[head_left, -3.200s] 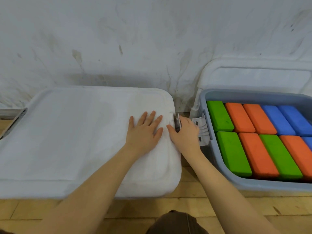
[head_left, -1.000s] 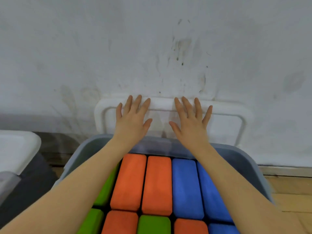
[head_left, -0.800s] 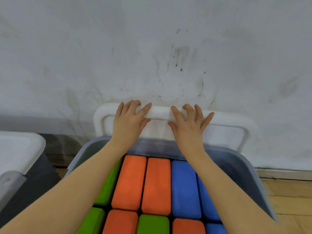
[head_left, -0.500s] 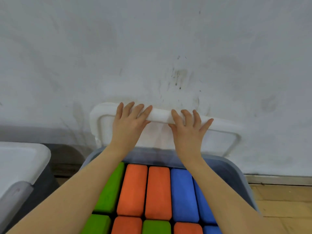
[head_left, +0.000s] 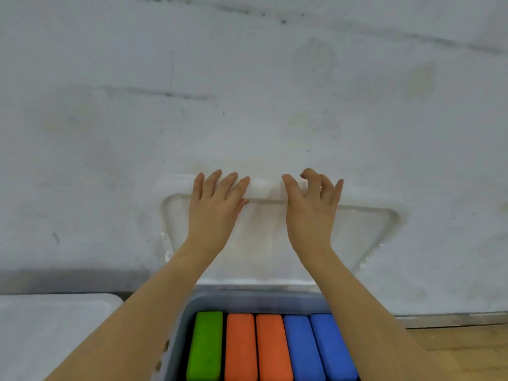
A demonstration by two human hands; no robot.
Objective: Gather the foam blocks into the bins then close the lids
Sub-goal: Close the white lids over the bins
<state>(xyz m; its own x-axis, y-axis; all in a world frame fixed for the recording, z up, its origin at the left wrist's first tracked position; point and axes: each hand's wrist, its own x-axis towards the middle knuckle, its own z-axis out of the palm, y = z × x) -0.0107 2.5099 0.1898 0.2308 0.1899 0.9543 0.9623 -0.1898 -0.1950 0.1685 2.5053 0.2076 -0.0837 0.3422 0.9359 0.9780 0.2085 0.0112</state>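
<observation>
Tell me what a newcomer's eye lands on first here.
The bright foam blocks at the bottom centre stand out: green, two orange and two blue side by side in the grey bin. Above them, the left hand and right hand grip the top edge of the raised white lid, which stands against the white wall. At lower left lies a second bin's closed white lid.

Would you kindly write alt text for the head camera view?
Both hands, left hand and right hand, grasp the top edge of a white lid leaning upright against the wall, above an open grey bin packed with green, orange and blue foam blocks.
</observation>
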